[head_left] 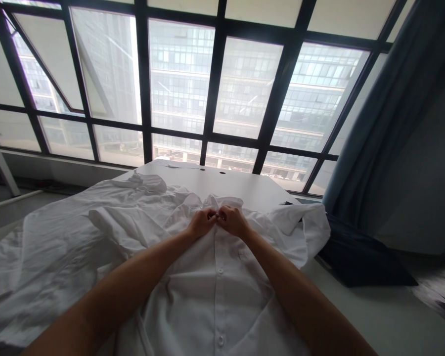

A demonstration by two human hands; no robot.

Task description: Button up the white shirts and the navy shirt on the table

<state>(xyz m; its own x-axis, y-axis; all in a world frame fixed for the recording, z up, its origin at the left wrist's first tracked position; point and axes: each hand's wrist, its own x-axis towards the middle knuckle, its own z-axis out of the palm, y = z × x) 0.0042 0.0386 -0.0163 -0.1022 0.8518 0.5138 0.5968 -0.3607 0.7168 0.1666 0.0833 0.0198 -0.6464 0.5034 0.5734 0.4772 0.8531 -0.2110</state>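
A white button-up shirt (193, 291) lies spread on the table, its collar (226, 201) at the far end. Down its middle runs the button placket, with a lower button (220, 340) and a middle button (220, 271) in plain sight. Just below the collar, my left hand (202, 221) pinches the placket's edge. My right hand (233, 220) closes on the same spot from the other side, fingertips meeting the left ones. Whatever small part sits between the fingers is hidden. The right sleeve (315, 232) hangs toward the table's right side.
More rumpled white cloth (59, 247) covers the left of the white table (244, 185). A dark blue folded cloth or bag (359, 252) lies at the right, near a grey-blue curtain (378, 123). Large windows (181, 79) stand beyond the far edge.
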